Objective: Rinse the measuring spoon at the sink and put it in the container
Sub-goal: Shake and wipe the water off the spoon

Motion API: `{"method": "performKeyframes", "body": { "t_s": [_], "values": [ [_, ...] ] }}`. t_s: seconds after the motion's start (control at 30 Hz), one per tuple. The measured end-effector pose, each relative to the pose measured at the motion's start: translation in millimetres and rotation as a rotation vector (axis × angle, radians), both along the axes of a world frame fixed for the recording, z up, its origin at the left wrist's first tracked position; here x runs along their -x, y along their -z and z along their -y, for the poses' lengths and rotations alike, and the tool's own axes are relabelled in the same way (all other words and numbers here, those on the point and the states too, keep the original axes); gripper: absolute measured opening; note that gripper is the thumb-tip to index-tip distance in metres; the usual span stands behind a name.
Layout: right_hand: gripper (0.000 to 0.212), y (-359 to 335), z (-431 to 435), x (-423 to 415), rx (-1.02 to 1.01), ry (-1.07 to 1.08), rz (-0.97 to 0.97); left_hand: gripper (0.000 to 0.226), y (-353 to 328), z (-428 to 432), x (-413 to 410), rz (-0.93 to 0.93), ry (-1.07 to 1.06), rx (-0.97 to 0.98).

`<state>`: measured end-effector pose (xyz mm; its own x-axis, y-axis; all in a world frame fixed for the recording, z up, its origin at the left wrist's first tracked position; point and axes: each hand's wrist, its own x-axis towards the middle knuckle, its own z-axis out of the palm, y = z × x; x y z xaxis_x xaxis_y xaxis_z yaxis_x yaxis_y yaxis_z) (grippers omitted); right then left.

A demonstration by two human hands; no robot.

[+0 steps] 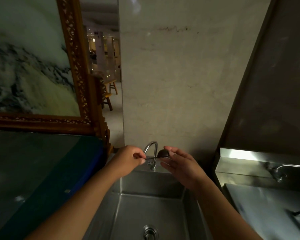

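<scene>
Both hands on level spoon (158,154), bowl rightward.

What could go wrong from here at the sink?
1. The left hand pinches only the handle tip of the measuring spoon; rubbing by the right hand might knock it into the sink.
2. A dropped spoon could land near the drain.
3. No container is visible.

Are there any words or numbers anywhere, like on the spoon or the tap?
None can be read.
Measuring spoon: dark and blurred, no marking shows.
Faucet: bare metal, no label visible.
Sink: no text.
Framed picture: only a painted scene, no words.
</scene>
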<state>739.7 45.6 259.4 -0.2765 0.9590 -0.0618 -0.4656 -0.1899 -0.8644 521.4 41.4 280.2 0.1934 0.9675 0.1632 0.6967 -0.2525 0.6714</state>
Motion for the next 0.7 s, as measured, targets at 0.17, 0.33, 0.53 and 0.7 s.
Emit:
{"method": "performKeyframes", "body": {
  "t_s": [0.17,0.33,0.53,0.7],
  "values": [
    [0.031,3,2,0,0.001,0.000,-0.041,0.015,-5,-1,2,-0.004,-0.003,0.002],
    [0.023,16,6,4,0.024,0.049,-0.089,0.018,9,-6,2,-0.017,0.025,0.021],
    [0.021,19,3,3,0.030,0.066,-0.079,0.025,18,-14,3,-0.019,0.062,0.050],
    [0.023,16,-1,2,0.007,0.072,0.020,0.032,26,-17,1,-0.006,0.080,0.107]
  ]
}}
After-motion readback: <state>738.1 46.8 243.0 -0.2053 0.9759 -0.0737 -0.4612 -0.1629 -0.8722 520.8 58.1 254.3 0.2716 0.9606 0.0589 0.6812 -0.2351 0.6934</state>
